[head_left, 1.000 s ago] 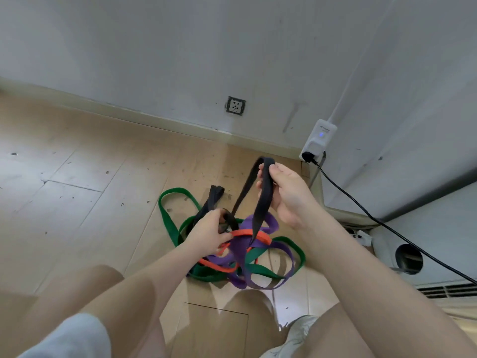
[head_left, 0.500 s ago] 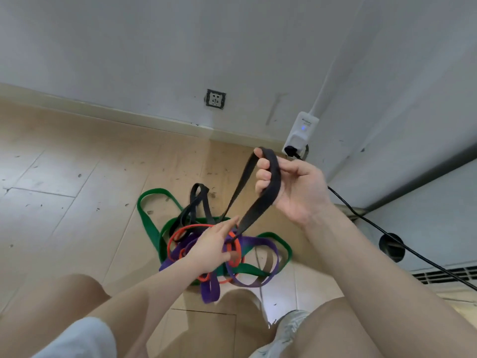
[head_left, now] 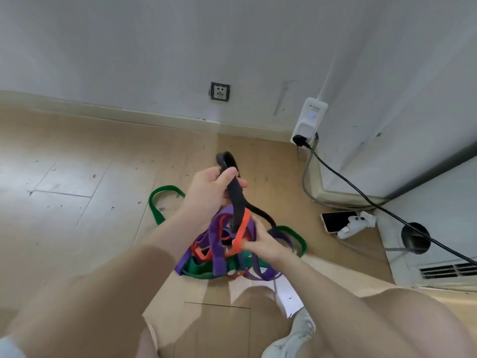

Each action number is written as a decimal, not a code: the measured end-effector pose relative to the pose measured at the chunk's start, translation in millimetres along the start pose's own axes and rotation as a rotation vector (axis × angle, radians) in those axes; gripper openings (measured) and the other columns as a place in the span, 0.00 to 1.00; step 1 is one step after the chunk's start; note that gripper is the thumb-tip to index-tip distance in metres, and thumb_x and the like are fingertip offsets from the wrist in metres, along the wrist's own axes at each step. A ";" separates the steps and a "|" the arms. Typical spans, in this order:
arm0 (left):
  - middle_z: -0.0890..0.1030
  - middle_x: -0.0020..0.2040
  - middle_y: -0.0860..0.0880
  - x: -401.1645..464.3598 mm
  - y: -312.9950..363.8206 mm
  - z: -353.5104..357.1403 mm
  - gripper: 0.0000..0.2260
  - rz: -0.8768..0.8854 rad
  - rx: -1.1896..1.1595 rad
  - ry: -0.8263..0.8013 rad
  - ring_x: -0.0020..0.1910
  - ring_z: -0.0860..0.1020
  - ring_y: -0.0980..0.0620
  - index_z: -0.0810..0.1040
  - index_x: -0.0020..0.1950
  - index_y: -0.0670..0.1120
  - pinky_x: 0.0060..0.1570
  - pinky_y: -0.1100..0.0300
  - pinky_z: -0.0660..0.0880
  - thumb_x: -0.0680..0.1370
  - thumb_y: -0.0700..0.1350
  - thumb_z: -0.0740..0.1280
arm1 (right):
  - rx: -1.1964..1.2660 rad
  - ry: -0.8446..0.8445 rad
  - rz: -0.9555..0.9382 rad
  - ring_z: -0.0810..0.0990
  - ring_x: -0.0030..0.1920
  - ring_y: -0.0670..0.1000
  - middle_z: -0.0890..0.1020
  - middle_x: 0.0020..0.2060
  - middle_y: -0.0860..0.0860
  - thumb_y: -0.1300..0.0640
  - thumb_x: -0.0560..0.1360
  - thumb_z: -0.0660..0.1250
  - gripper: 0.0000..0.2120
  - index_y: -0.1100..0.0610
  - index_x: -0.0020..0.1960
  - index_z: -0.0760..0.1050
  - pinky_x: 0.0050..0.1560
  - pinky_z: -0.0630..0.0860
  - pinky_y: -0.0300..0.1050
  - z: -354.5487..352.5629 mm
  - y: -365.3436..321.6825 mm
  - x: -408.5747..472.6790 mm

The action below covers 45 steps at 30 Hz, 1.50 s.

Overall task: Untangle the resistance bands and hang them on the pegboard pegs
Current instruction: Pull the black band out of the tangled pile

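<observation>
In the middle of the frame, the left hand (head_left: 209,195) is closing in a fist around the black band (head_left: 236,200). A small loop of that band is poking up above the fist. The rest of it is running down and a bit to the right, into the pile.

The right hand (head_left: 260,244) is sitting lower, just right of the middle, right at the tangle. Its fingers are pinching the orange band (head_left: 241,233) where it is crossing over the black one.

So the black band's long line is going from the high left hand down to the knot beside the right hand. The right hand is the nearer one to the knot. I think the next move is sliding the orange band off while the left hand is pulling the black one up and out.

The purple band (head_left: 216,244) is looping through the same knot. The green band (head_left: 165,202) is lying flat on the wooden floor (head_left: 77,192) under the pile, sticking out to the left and to the right. All four are flat, floppy strips and look stretchy.

No pegboard is showing here.
</observation>
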<state>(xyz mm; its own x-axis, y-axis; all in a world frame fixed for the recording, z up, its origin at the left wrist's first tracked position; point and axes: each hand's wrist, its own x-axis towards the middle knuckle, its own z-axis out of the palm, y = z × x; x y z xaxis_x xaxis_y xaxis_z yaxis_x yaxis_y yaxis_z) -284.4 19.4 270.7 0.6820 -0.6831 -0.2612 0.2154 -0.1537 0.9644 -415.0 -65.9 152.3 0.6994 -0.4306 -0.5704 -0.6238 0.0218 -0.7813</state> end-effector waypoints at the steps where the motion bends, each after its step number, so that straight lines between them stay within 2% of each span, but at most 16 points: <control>1: 0.83 0.39 0.48 -0.1 2.4 0.0 0.09 -0.004 -0.005 0.005 0.37 0.82 0.48 0.76 0.46 0.41 0.41 0.57 0.81 0.80 0.44 0.59 | 0.042 -0.034 0.035 0.74 0.63 0.51 0.73 0.64 0.52 0.49 0.62 0.76 0.48 0.49 0.73 0.52 0.65 0.71 0.53 10.5 9.9 7.0; 4: 0.82 0.36 0.49 3.0 3.3 -8.8 0.08 -0.023 0.034 0.042 0.33 0.81 0.50 0.76 0.47 0.40 0.35 0.61 0.80 0.80 0.43 0.60 | 0.119 -0.073 0.014 0.82 0.45 0.43 0.81 0.48 0.54 0.62 0.73 0.70 0.23 0.60 0.64 0.64 0.50 0.77 0.37 31.3 20.7 21.9; 6: 0.82 0.35 0.48 6.2 2.7 -19.8 0.08 -0.036 0.176 0.021 0.30 0.80 0.53 0.76 0.48 0.38 0.34 0.62 0.79 0.79 0.43 0.61 | 0.136 -0.066 0.015 0.82 0.40 0.42 0.81 0.45 0.55 0.62 0.75 0.67 0.13 0.60 0.57 0.67 0.47 0.78 0.38 34.0 18.7 32.0; 9: 0.83 0.36 0.44 9.7 -5.9 -40.1 0.11 -0.093 0.510 -0.017 0.31 0.80 0.50 0.78 0.45 0.35 0.40 0.55 0.80 0.78 0.44 0.64 | 0.008 0.010 0.020 0.81 0.49 0.52 0.81 0.51 0.55 0.52 0.70 0.72 0.23 0.55 0.59 0.68 0.54 0.78 0.53 17.5 -3.6 39.7; 12: 0.83 0.39 0.40 4.4 -12.3 -50.1 0.13 -0.109 0.709 -0.098 0.36 0.81 0.42 0.75 0.49 0.35 0.44 0.50 0.79 0.77 0.46 0.66 | -0.383 0.071 -0.177 0.75 0.59 0.49 0.79 0.56 0.47 0.48 0.68 0.72 0.23 0.46 0.61 0.69 0.65 0.67 0.54 -3.9 -42.9 43.1; 14: 0.83 0.38 0.44 -0.2 -12.2 -50.6 0.12 -0.027 0.732 -0.120 0.36 0.81 0.49 0.73 0.55 0.39 0.44 0.53 0.79 0.77 0.46 0.64 | -0.660 0.032 -0.330 0.65 0.65 0.49 0.75 0.60 0.45 0.47 0.69 0.70 0.20 0.41 0.60 0.70 0.67 0.55 0.51 -2.2 -70.9 40.9; 16: 0.81 0.36 0.51 -4.7 -5.8 -48.9 0.10 0.107 0.778 -0.158 0.33 0.78 0.61 0.71 0.59 0.47 0.39 0.66 0.75 0.78 0.46 0.62 | -0.703 -0.069 -0.366 0.60 0.64 0.51 0.71 0.60 0.50 0.49 0.71 0.68 0.10 0.44 0.51 0.72 0.66 0.55 0.50 15.2 -91.0 34.8; 20: 0.80 0.46 0.53 -10.8 3.9 -55.0 0.11 0.142 0.808 -0.224 0.45 0.77 0.57 0.74 0.61 0.50 0.47 0.60 0.73 0.79 0.44 0.60 | -0.264 -0.346 -0.398 0.76 0.50 0.50 0.78 0.46 0.50 0.64 0.73 0.64 0.09 0.51 0.49 0.72 0.51 0.76 0.44 45.5 -109.7 24.0; 22: 0.82 0.46 0.47 -14.3 3.2 -62.4 0.08 0.099 0.740 -0.130 0.46 0.79 0.50 0.78 0.55 0.46 0.50 0.55 0.77 0.78 0.44 0.62 | 0.069 -0.481 -0.280 0.76 0.54 0.49 0.79 0.49 0.48 0.65 0.71 0.62 0.12 0.52 0.50 0.75 0.59 0.72 0.44 46.9 -105.3 21.7; 24: 0.82 0.45 0.44 -17.3 0.7 -66.9 0.07 -0.026 0.421 0.009 0.44 0.81 0.47 0.79 0.53 0.43 0.48 0.55 0.80 0.78 0.42 0.63 | 0.424 -0.571 -0.219 0.72 0.63 0.53 0.78 0.57 0.51 0.62 0.65 0.58 0.21 0.57 0.56 0.76 0.66 0.65 0.47 44.4 -92.6 21.0; 26: 0.79 0.47 0.41 -16.3 -2.2 -67.7 0.09 -0.170 0.061 0.104 0.43 0.80 0.47 0.75 0.57 0.37 0.45 0.56 0.81 0.78 0.40 0.63 | 0.531 -0.623 -0.240 0.71 0.66 0.57 0.76 0.61 0.58 0.60 0.68 0.58 0.24 0.64 0.63 0.72 0.69 0.65 0.50 43.0 -84.3 11.6; 29: 0.77 0.49 0.40 -9.3 -3.3 -65.6 0.12 -0.257 -0.200 0.208 0.42 0.82 0.49 0.68 0.60 0.36 0.39 0.57 0.81 0.79 0.39 0.62 | 0.196 -0.454 -0.296 0.79 0.54 0.46 0.81 0.53 0.53 0.63 0.76 0.62 0.13 0.59 0.61 0.73 0.57 0.75 0.38 45.2 -80.1 -6.0; 34: 0.76 0.49 0.39 -2.0 3.9 -63.8 0.12 -0.240 -0.412 0.322 0.46 0.80 0.47 0.68 0.59 0.33 0.47 0.55 0.79 0.78 0.38 0.63 | -0.041 0.023 -0.319 0.79 0.46 0.48 0.81 0.43 0.48 0.62 0.76 0.65 0.07 0.51 0.47 0.76 0.51 0.76 0.44 21.4 -76.0 -16.9; 39: 0.80 0.54 0.46 -6.7 11.2 -54.8 0.12 -0.257 -0.171 0.151 0.53 0.78 0.50 0.73 0.59 0.43 0.60 0.54 0.72 0.80 0.48 0.60 | 0.098 0.115 -0.384 0.77 0.41 0.45 0.79 0.39 0.48 0.63 0.77 0.62 0.08 0.53 0.44 0.76 0.45 0.74 0.34 -20.8 -110.0 -50.6; 42: 0.80 0.57 0.50 -20.4 29.8 -39.9 0.12 -0.072 0.019 0.041 0.54 0.78 0.55 0.73 0.62 0.48 0.58 0.58 0.73 0.80 0.47 0.58 | 0.075 0.187 -0.515 0.75 0.40 0.39 0.78 0.39 0.45 0.62 0.78 0.61 0.07 0.52 0.46 0.75 0.46 0.71 0.30 -36.6 -145.6 -68.7; 45: 0.78 0.54 0.59 -37.6 53.6 -23.7 0.11 0.179 0.151 -0.080 0.54 0.75 0.64 0.73 0.60 0.54 0.57 0.64 0.71 0.80 0.44 0.60 | 0.135 0.225 -0.581 0.77 0.39 0.41 0.80 0.39 0.47 0.62 0.77 0.62 0.05 0.55 0.49 0.76 0.44 0.73 0.36 -41.8 -178.9 -84.6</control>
<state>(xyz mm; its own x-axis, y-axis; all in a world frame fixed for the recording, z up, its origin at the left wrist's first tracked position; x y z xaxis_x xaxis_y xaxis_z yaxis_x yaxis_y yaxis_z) -282.0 53.8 331.3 0.6410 -0.7625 -0.0876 -0.0146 -0.1262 0.9919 -377.2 -71.1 350.9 0.8112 -0.5847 0.0121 -0.1047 -0.1655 -0.9806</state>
